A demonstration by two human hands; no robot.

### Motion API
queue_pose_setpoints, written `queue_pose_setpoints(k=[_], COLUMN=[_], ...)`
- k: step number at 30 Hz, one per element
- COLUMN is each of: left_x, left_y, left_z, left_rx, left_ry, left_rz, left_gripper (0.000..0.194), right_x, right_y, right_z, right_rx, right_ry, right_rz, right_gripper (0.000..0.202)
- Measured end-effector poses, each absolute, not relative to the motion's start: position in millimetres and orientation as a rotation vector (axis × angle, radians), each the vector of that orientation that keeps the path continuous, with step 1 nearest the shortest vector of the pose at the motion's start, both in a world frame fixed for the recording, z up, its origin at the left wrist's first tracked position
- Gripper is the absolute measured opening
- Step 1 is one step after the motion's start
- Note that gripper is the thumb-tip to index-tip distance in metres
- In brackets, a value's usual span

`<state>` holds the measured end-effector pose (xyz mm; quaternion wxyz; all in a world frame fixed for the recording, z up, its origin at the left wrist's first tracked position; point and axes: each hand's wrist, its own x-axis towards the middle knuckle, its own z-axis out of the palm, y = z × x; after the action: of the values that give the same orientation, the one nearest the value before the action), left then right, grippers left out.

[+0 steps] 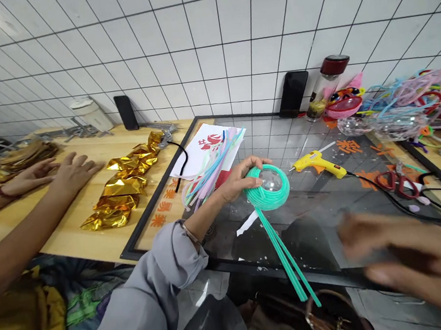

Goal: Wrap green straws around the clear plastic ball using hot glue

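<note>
My left hand [239, 180] grips the left side of a clear round shell [273, 180] that has green fuzzy stems [271, 200] coiled around it. Several loose stem ends hang down from the coil past the table's front edge. On the right, my right hand [408, 254] is blurred by motion, its fingers apart and nothing visible between them. A yellow glue gun [320, 164] lies on the glass mat, right of the coil. Left of my left hand, pastel stems [215, 168] lie on a white sheet [192, 149].
Red-handled scissors [397, 184] and black cables lie at the right. A glass bottle [326, 88], a phone [293, 94] and a heap of stems [416, 95] stand along the wall. Another person's hands [71, 172] rest at the left, near gold foil [124, 185].
</note>
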<state>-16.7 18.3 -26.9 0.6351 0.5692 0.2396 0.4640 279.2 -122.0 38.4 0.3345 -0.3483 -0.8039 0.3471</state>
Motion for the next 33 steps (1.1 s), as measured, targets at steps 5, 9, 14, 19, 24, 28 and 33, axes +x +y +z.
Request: queue_pose_setpoints(k=[5,9,14,19,24,28,33], left_x=[-17.9,-17.4,-16.0,-15.6,-15.9,-14.9,-12.3], left_y=[19.7,20.1,20.1,20.7,21.2,21.4,22.7], left_z=[-29.8,-31.9,-33.5,-31.4,-30.2,-29.7,-29.8], left_rx=[1.312,1.296,1.266,1.215,1.167,1.148,1.134], left_ry=[0.557,0.547,0.55,0.548,0.549,0.557,0.6], left_rz=[1.074,1.094,1.103,1.123,1.115,1.126,1.158], left_gripper=[0.042,0.044,0.043,0.042,0.046,0.046,0.046], right_x=[233.8,216.2,209.8,208.2,208.1,207.3,206.6], right_y=[-32.0,-8.8,-9.0,-3.7,3.3,5.8,11.0], right_z=[30.0,6.4,-2.0,0.9,2.3,3.8,6.7], right_rx=[-0.861,-0.807,-0.719,-0.65,-0.617,-0.615,-0.658], right_ry=[-2.193,-2.177,-2.18,-2.236,-2.317,-2.36,-2.391], right_rz=[0.53,0.549,0.523,0.433,0.392,0.371,0.414], right_gripper=[0.048,0.046,0.035,0.032,0.033,0.038,0.039])
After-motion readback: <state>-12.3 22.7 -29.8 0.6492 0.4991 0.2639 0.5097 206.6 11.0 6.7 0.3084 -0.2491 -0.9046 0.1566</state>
